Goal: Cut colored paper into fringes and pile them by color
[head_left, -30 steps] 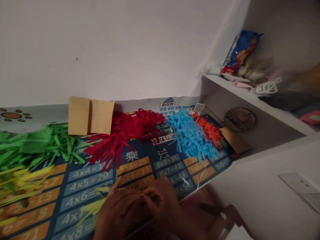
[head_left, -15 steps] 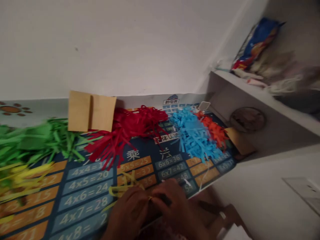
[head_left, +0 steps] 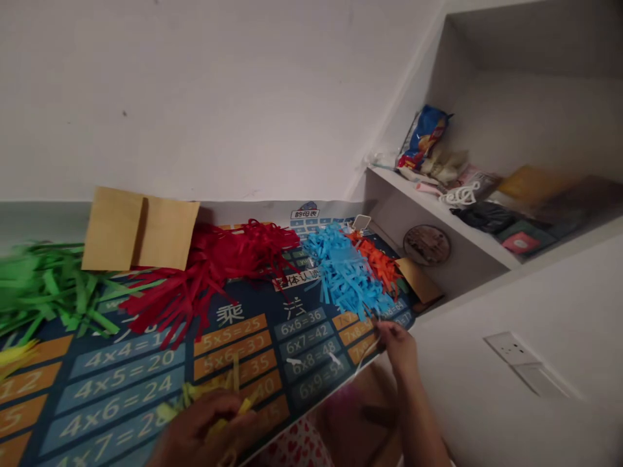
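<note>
My left hand [head_left: 207,425] is closed around a small bunch of yellow paper strips [head_left: 195,392], low over the number chart on the table. Some strips poke out beyond the fingers, and one stands up. At the table's right front edge, my right hand [head_left: 400,344] has its fingers pinched together at a thin white string [head_left: 367,357]. Just beyond those fingers lies a fringed bundle of light blue paper strips [head_left: 348,269]. An orange-red fringed bundle [head_left: 377,259] rests against its right side.
Red fringed paper [head_left: 228,253] and green fringed paper [head_left: 53,285] lie along the back. A folded tan card [head_left: 114,227] stands behind them. More yellow strips [head_left: 17,355] are at far left. At right, a wall shelf [head_left: 438,201] holds packets, above a wall socket [head_left: 511,350].
My hands were together at the yellow strips. Now my right hand has moved away to the right, to the string, while the left keeps the strips. The view has shifted right.
</note>
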`<action>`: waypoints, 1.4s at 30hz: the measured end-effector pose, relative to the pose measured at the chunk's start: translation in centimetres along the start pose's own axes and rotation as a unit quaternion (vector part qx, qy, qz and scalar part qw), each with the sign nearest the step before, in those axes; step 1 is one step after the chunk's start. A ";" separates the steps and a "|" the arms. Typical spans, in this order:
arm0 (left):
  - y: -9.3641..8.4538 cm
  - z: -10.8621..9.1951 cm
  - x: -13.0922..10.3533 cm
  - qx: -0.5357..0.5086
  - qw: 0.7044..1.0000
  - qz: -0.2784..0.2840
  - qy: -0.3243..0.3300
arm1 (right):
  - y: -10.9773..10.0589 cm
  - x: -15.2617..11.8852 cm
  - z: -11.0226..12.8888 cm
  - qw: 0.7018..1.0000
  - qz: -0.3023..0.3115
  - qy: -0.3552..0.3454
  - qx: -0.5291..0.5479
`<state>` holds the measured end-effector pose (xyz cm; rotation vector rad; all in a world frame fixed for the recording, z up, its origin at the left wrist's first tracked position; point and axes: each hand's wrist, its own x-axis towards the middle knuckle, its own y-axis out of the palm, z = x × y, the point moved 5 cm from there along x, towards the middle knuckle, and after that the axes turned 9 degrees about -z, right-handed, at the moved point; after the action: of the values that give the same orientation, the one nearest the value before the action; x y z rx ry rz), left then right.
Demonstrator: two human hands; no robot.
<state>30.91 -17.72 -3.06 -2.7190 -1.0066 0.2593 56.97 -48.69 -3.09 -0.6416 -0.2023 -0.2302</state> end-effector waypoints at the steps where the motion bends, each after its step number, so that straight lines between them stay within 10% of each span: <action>1: -0.3 0.5 -0.1 -0.036 0.998 -0.007 -0.053 | -0.1 -1.0 0.7 0.999 0.001 0.009 0.030; 5: 0.4 1.6 -1.7 -0.288 0.909 -0.012 -0.302 | 2.2 -7.9 6.0 0.972 0.100 0.053 0.204; 12: -0.6 0.4 -2.4 -0.417 0.863 -0.056 -0.279 | 7.1 -18.5 15.9 0.916 0.312 -0.093 0.236; 27: -2.2 2.3 -2.6 -0.448 0.854 -0.074 -0.255 | 9.6 -19.9 15.9 0.895 0.365 -0.072 0.245; 37: -3.5 -0.9 -3.1 -0.138 0.982 -0.114 -0.058 | 10.3 -20.8 17.1 0.844 0.466 -0.062 0.256; 42: -3.6 -2.3 -3.9 0.128 0.984 -0.109 0.059 | 9.6 -20.2 17.4 0.849 0.463 -0.153 0.206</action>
<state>26.37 -17.99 0.43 -2.3423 -1.1403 0.1739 38.33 -27.60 -0.05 -0.2830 -0.2177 0.8424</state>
